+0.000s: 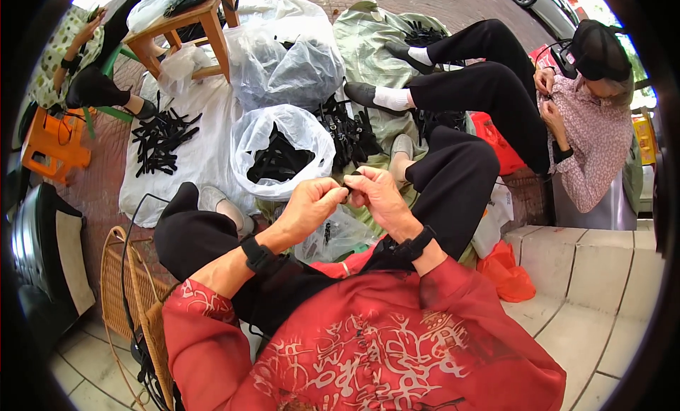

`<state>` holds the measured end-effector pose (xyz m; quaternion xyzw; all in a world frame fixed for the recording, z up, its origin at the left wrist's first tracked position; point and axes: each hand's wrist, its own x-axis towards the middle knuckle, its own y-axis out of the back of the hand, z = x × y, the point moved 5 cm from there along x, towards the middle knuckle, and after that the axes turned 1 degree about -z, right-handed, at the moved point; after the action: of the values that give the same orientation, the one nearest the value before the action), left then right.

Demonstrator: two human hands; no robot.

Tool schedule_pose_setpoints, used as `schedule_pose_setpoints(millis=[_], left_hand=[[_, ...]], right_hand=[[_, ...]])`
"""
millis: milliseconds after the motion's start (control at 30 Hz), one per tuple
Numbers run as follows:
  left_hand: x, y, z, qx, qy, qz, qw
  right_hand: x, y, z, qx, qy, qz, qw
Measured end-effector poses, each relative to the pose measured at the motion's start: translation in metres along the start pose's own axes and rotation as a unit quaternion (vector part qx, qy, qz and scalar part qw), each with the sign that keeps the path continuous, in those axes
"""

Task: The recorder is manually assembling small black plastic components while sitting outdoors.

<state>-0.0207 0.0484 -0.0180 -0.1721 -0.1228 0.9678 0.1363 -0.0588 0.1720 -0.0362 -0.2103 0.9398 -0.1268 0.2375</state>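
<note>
In front of my lap, both hands are brought close together over a small black piece (346,195), mostly hidden by the fingers; its kind cannot be made out. My left hand (309,210) pinches it from one side, thumb against forefinger. My right hand (378,198) is closed on it from the other side. Just beyond them stands a container lined with a white plastic bag (244,169), with black strips (280,158) inside. To its right lies a heap of black straps with buckles (348,133). A clear plastic bag (333,237) lies below my hands, between my legs.
Black strips (164,140) lie scattered on a white sheet (205,138) at left. A big filled bag (283,64), a wooden stool (207,23) and an orange stool (55,145) stand farther off. Co-workers sit at right (591,128) and far left. A red bag (507,273) lies by the tiled ledge (567,269).
</note>
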Motion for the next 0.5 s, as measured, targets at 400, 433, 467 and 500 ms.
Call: schedule_pose_setpoints(millis=[400, 433, 467, 500], left_hand=[[0.011, 0.025, -0.019, -0.239, -0.020, 0.091, 0.967], [0.012, 0.029, -0.018, -0.219, -0.044, 0.119, 0.968], [0.013, 0.031, -0.020, -0.228, -0.042, 0.120, 0.965], [0.014, 0.031, -0.021, -0.227, -0.043, 0.121, 0.965]], right_hand=[[-0.009, -0.012, 0.010, -0.014, -0.052, -0.042, 0.998], [-0.009, -0.015, 0.011, -0.014, -0.052, -0.042, 0.998], [-0.008, -0.019, 0.011, -0.046, -0.036, -0.042, 0.997], [-0.006, -0.023, 0.010, -0.078, -0.020, -0.041, 0.996]])
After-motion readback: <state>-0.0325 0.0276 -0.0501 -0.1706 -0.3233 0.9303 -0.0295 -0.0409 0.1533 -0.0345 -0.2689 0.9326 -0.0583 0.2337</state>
